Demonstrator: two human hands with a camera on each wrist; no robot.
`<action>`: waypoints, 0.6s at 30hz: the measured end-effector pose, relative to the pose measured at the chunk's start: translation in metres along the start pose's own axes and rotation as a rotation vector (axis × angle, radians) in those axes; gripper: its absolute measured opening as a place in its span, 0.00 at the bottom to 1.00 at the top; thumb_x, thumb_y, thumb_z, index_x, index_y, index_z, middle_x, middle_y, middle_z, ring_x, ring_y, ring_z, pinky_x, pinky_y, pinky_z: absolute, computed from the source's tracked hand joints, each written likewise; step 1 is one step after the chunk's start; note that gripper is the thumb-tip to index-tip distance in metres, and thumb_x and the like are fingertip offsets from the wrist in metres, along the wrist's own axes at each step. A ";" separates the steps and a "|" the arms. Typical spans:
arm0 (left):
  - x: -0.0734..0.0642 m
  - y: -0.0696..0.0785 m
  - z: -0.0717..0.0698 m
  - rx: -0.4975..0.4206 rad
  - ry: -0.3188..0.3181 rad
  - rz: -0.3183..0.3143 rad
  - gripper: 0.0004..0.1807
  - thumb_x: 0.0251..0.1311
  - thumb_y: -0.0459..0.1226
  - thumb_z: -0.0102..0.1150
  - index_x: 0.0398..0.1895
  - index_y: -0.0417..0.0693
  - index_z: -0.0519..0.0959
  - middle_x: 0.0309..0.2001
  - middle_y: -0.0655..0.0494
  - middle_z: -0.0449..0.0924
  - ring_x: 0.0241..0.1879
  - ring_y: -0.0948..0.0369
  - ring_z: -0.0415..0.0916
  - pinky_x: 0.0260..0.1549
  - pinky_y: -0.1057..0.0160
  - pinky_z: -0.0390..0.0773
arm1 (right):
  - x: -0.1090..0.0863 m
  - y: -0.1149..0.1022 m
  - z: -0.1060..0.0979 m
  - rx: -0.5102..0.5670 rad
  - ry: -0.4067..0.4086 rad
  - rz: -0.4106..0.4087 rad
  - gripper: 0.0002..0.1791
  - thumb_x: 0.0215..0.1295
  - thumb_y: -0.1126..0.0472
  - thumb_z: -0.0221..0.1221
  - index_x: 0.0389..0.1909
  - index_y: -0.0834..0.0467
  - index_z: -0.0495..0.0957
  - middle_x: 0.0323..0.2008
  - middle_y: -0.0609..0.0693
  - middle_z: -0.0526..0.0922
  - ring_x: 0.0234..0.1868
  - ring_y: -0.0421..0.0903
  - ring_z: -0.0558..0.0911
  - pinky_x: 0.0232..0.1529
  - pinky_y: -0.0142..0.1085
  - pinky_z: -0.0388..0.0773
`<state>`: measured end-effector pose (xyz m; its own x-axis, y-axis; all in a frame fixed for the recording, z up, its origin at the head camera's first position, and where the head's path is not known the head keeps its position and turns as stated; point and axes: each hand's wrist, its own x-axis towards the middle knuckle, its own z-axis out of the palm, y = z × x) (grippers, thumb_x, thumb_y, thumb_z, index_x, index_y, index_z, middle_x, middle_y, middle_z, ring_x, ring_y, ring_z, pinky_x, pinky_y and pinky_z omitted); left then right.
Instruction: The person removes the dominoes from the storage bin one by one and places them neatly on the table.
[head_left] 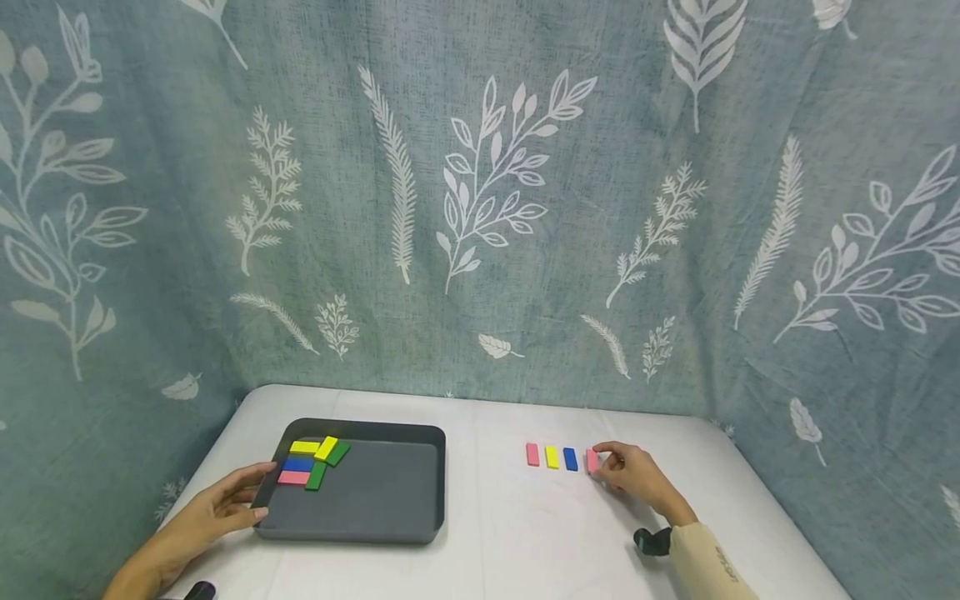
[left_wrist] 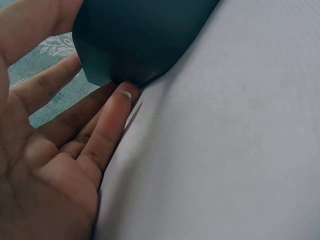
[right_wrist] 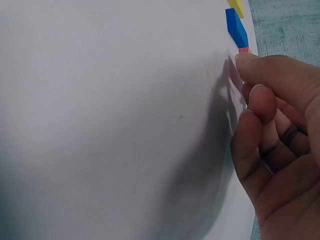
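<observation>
At the right end of a short row, my right hand pinches a pink block between thumb and fingertips, close over the white table. Just left of it lie a blue block, a yellow block and another pink block, spaced apart. In the right wrist view, the blue block sits beyond my thumb, which hides most of the held one. My left hand holds the left side of a dark grey tray. The left wrist view shows fingers at the corner of the tray.
Inside the tray's back left lie two yellow blocks, a blue block, a pink block and two green blocks. A leaf-patterned curtain stands behind and beside the white table.
</observation>
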<state>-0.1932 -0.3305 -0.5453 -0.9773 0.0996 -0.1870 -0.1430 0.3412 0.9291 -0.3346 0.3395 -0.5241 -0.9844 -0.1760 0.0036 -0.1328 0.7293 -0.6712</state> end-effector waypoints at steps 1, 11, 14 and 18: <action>0.000 -0.001 0.000 -0.004 -0.003 0.006 0.44 0.68 0.47 0.67 0.81 0.47 0.57 0.77 0.36 0.55 0.67 0.42 0.61 0.56 0.43 0.71 | 0.001 0.002 0.000 -0.011 -0.001 -0.002 0.23 0.64 0.66 0.69 0.60 0.63 0.79 0.28 0.49 0.79 0.25 0.45 0.76 0.26 0.34 0.73; 0.000 -0.002 0.000 -0.008 -0.009 0.031 0.43 0.67 0.45 0.67 0.81 0.46 0.57 0.76 0.35 0.56 0.66 0.43 0.63 0.56 0.47 0.72 | 0.009 0.007 0.000 -0.043 -0.026 0.017 0.22 0.64 0.66 0.69 0.59 0.61 0.80 0.28 0.49 0.78 0.25 0.45 0.75 0.25 0.34 0.72; -0.001 -0.002 0.000 -0.005 -0.007 0.032 0.44 0.67 0.45 0.67 0.81 0.46 0.57 0.76 0.35 0.56 0.66 0.42 0.62 0.56 0.46 0.72 | 0.010 0.007 0.000 -0.045 -0.040 0.030 0.22 0.65 0.65 0.69 0.60 0.60 0.80 0.28 0.49 0.78 0.26 0.45 0.75 0.26 0.35 0.73; 0.000 -0.001 -0.001 0.003 0.001 0.020 0.44 0.66 0.46 0.68 0.81 0.47 0.57 0.76 0.35 0.56 0.66 0.42 0.62 0.57 0.45 0.72 | 0.011 0.006 0.000 -0.035 -0.058 0.046 0.22 0.66 0.64 0.68 0.60 0.60 0.80 0.29 0.50 0.78 0.27 0.46 0.76 0.28 0.36 0.74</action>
<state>-0.1928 -0.3315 -0.5456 -0.9800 0.1058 -0.1686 -0.1233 0.3420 0.9316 -0.3466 0.3422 -0.5279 -0.9813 -0.1791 -0.0700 -0.0929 0.7602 -0.6430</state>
